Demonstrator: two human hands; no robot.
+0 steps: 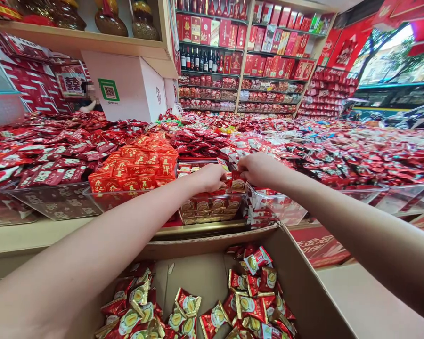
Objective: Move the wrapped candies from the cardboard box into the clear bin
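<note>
Both my hands reach over a clear plastic bin of small red-and-gold wrapped candies. Curled over its middle, my left hand has closed fingers against a candy, partly hidden beneath them. My right hand is closed at the bin's right edge, its fingertips on a wrapped candy. Below my forearms, an open cardboard box holds loose wrapped candies of the same look, with a picture of a yellow fruit; they lie in heaps at the left and right.
Orange-red packets fill the bin to the left, and a bin of white-and-red packets adjoins on the right. More candy heaps stretch behind. A white box with a QR code stands back left, under a wooden shelf. Stocked shelves line the back.
</note>
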